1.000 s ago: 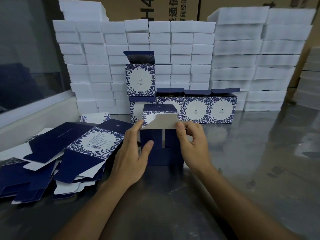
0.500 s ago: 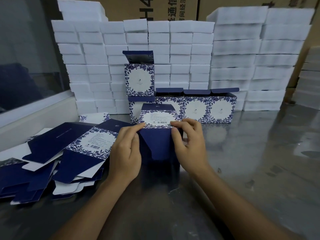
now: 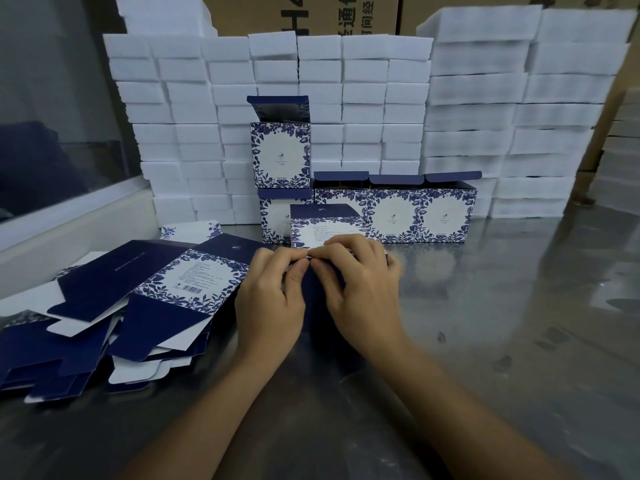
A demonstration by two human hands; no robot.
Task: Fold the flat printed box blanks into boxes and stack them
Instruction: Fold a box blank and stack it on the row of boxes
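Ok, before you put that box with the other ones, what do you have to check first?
1. Both hands, left hand and right hand, on the box in work: ok.
2. Its end flap tucked fully: cannot tell, fingers hide it.
3. Finished boxes standing in a neat row: ok.
4. Upper box steady on the row: ok.
5. Flat blanks within reach on the left: ok.
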